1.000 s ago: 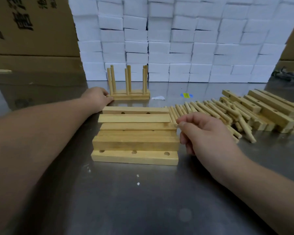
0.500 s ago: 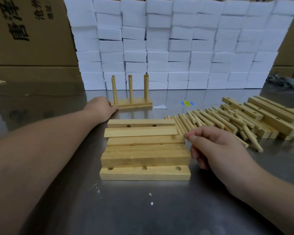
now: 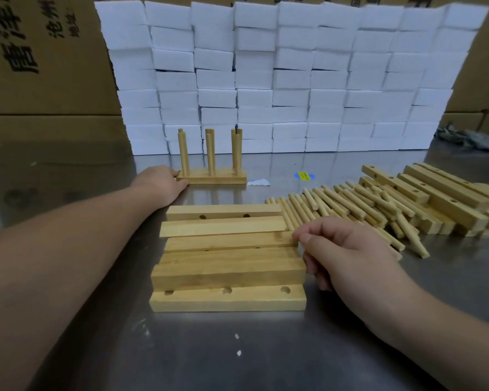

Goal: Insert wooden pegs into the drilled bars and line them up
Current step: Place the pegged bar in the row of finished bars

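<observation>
1. The counter (image 3: 266, 362) carries everything.
2. Stacked bars (image 3: 229, 266) lie at the centre.
3. Loose pegs (image 3: 350, 204) lie just right of the stack.
4. Right hand (image 3: 347, 249): curled fingers (image 3: 305, 238) meet at the stack's right end. I cannot tell whether they pinch anything.
5. The pegged bar (image 3: 212, 179) stands behind the stack. The left hand (image 3: 161, 184) touches its left end, fingers hidden.

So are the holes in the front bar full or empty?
Empty: all three holes in the front bar show dark, with nothing standing in them.
</observation>
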